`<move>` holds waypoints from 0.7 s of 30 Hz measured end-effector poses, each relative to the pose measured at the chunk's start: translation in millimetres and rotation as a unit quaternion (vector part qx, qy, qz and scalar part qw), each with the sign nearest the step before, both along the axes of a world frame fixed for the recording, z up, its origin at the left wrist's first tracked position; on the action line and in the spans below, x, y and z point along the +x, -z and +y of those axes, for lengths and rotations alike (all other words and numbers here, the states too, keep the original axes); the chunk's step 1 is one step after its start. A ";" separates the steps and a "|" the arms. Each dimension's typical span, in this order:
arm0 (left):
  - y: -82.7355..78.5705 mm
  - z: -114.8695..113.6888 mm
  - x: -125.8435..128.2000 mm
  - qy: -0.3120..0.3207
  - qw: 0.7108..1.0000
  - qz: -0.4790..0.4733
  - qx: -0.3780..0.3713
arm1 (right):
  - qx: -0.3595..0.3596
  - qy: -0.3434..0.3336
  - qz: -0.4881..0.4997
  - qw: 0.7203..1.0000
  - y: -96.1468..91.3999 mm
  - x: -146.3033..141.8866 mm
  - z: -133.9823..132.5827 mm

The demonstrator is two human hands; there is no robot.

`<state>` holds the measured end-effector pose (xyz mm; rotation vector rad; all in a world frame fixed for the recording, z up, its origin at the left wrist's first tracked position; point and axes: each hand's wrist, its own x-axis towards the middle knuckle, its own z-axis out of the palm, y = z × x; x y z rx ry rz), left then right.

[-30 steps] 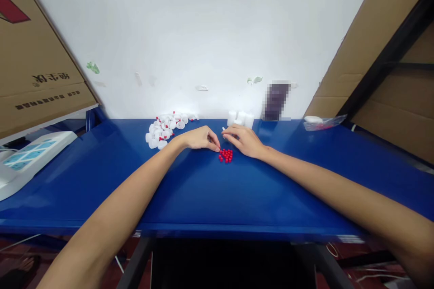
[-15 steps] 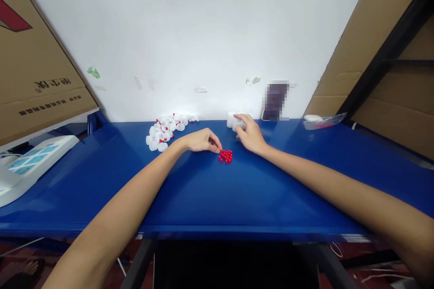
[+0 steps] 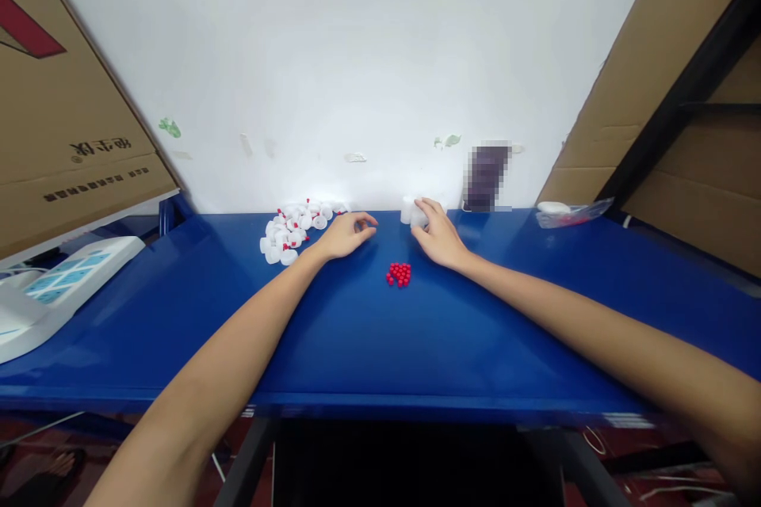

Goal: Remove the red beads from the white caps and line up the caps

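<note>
My left hand (image 3: 346,235) hovers over the blue table, thumb and fingers apart and no object visible between them. Just left of it lies a pile of white plastic caps (image 3: 289,238), several with small red tips. Small red caps (image 3: 399,274) are clustered in front of and between my hands. Near the wall, my right hand (image 3: 438,236) curls its thumb and fingers about a white cylindrical container (image 3: 418,216), partly hidden by the hand. Another white cylinder (image 3: 407,210) stands close by on its left.
A white wall (image 3: 333,79) closes off the back of the blue table (image 3: 380,348). A pixelated dark upright object (image 3: 487,178) leans there. Farther right lies a clear plastic bag (image 3: 575,214). A white device with blue panels (image 3: 74,277) and a cardboard box (image 3: 77,111) stand left.
My left hand has moved back and left, away from the red caps, and its fingers have spread. The right hand stays by the white cylinders. The view has shifted slightly.
</note>
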<state>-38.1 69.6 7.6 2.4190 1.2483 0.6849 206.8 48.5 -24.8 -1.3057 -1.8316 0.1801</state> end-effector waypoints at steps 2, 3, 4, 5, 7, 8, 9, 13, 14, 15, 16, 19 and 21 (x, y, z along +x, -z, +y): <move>4.2 4.0 -8.2 -0.053 0.993 0.061 0.086 | -0.002 -0.005 0.003 1.000 1.2 0.3 1.0; 6.0 5.4 -12.0 -0.075 0.987 0.087 0.114 | -0.002 -0.008 0.005 1.000 1.7 0.5 1.6; 7.4 6.4 -15.1 -0.093 0.981 0.105 0.131 | -0.002 -0.009 0.008 1.000 2.0 0.8 2.2; 8.2 6.8 -17.4 -0.110 0.977 0.115 0.139 | -0.004 -0.008 0.010 1.000 2.2 1.1 2.8; 8.7 6.5 -19.5 -0.135 0.973 0.123 0.139 | -0.012 -0.004 0.013 1.000 2.1 1.8 3.8; 8.4 5.9 -19.6 -0.146 0.972 0.129 0.133 | -0.017 -0.004 0.015 1.000 1.9 2.1 4.2; 8.0 5.2 -19.3 -0.159 0.970 0.139 0.123 | -0.019 -0.006 0.018 1.000 1.7 2.4 4.6; 7.1 4.2 -17.6 -0.205 0.956 0.199 0.072 | -0.025 -0.016 0.032 0.999 0.6 2.7 4.1; 7.1 4.4 -17.4 -0.208 0.953 0.210 0.063 | -0.030 -0.014 0.033 0.999 0.1 2.3 3.2; 7.3 4.7 -17.2 -0.208 0.951 0.219 0.057 | -0.036 -0.013 0.034 0.999 -0.5 1.8 2.0; 7.5 5.0 -17.1 -0.208 0.950 0.227 0.053 | -0.040 -0.012 0.036 0.998 -1.3 1.2 0.5; 8.4 5.6 -16.9 -0.212 0.947 0.234 0.051 | -0.034 -0.009 0.046 0.998 -4.5 -0.8 -4.7; 9.2 6.3 -17.0 -0.208 0.949 0.231 0.057 | -0.020 -0.001 0.051 0.998 -7.0 -1.8 -7.7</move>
